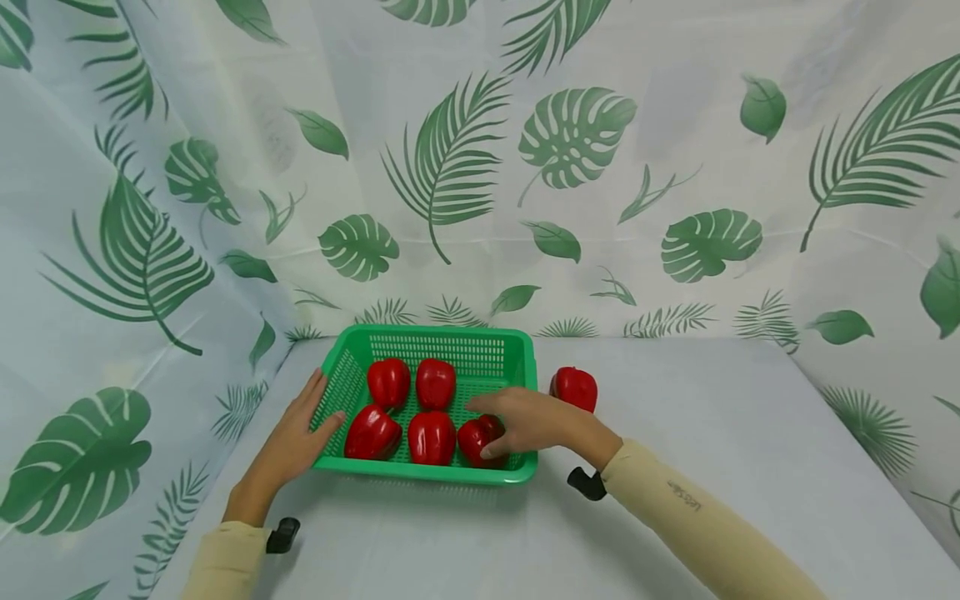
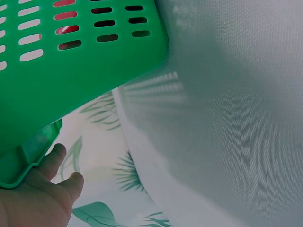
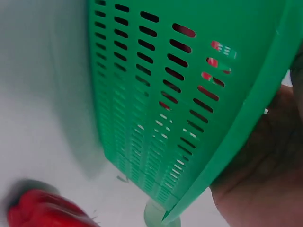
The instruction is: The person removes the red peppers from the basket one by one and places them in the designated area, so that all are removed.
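Reaching over pepper [image 1: 471, 442]: right hand [image 1: 534, 419], lettered sleeve [image 1: 693, 521].

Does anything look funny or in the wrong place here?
One red pepper might look left out: it sits on the table, just right of the green basket, while five others are inside. Nothing looks spilled or broken.

A small screened-off booth, whether inside a home, workshop or elsewhere one cannot tell, shown by pale, creased sheets [image 1: 465, 283] printed with green palm fronds and other leaves, hanging like curtains behind and on both sides of a plain whitish worktop [image 1: 712, 408].
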`<state>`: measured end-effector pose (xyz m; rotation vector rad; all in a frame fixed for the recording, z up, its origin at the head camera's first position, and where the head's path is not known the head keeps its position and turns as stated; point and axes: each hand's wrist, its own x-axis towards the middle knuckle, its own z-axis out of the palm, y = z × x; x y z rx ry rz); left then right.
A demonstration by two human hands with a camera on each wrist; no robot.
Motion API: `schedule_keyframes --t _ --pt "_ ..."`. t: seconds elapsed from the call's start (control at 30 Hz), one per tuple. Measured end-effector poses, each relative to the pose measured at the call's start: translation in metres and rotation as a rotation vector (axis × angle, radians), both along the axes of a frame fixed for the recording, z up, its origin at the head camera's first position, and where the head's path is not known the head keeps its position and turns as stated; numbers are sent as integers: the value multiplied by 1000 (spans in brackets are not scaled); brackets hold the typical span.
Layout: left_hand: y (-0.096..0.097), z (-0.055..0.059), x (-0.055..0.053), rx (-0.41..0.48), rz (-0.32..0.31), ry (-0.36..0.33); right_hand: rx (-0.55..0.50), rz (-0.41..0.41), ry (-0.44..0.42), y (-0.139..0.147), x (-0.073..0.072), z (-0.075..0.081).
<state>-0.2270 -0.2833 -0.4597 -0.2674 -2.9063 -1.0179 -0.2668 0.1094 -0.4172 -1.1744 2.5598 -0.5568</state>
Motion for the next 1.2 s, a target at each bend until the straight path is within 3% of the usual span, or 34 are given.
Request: schedule_keyframes --t 0.37,0.67,1.2 --pt "3 6 -2 1 -17 9 139 6 156 -3 2 -3" --pt "3 7 -2 1 -8 4 102 41 251 -10 4 -8" --pt "2 3 2 -6 5 -6 -83 75 104 -2 3 -17"
